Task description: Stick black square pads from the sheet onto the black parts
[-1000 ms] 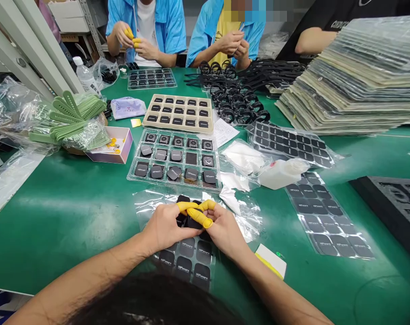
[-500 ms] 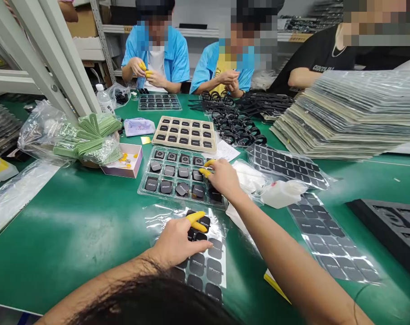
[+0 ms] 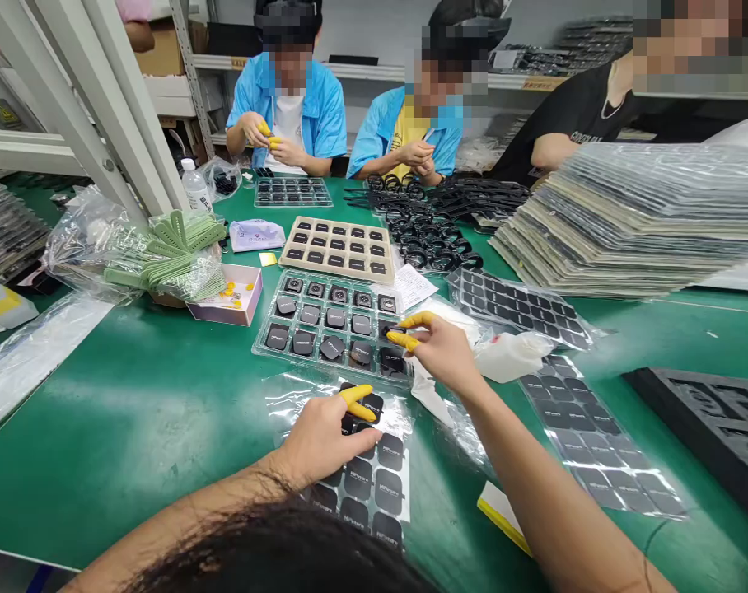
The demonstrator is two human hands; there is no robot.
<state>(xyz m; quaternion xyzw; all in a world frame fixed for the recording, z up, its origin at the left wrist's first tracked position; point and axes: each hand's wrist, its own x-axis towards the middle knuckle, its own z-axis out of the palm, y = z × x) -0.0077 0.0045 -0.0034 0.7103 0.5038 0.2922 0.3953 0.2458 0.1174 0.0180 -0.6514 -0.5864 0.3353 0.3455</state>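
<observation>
My left hand (image 3: 321,436) lies with thumb and fingers apart on a sheet of black square stickers (image 3: 388,492) with white lettering. Two of its fingers wear yellow finger cots. My right hand (image 3: 441,350), also in yellow finger cots, pinches a small black watch body (image 3: 394,329) at the right edge of a clear plastic tray (image 3: 264,350). Several square watch bodies sit in the tray's compartments; the front two rows show dark lettered faces, some turned askew. The back row shows round sensor marks. My fingers partly hide the watch body.
Behind stand a beige tray (image 3: 335,270) and black straps (image 3: 432,239). A white bottle (image 3: 513,356) and more sticker sheets (image 3: 600,432) lie right, near a black foam tray (image 3: 713,428). Green straps (image 3: 185,247) and a small box (image 3: 229,305) are left. Co-workers (image 3: 287,107) sit opposite.
My right hand has moved right along the tray, from the middle row's fourth column to the right-hand column, where it grips a watch body. My left hand stays on the sticker sheet.
</observation>
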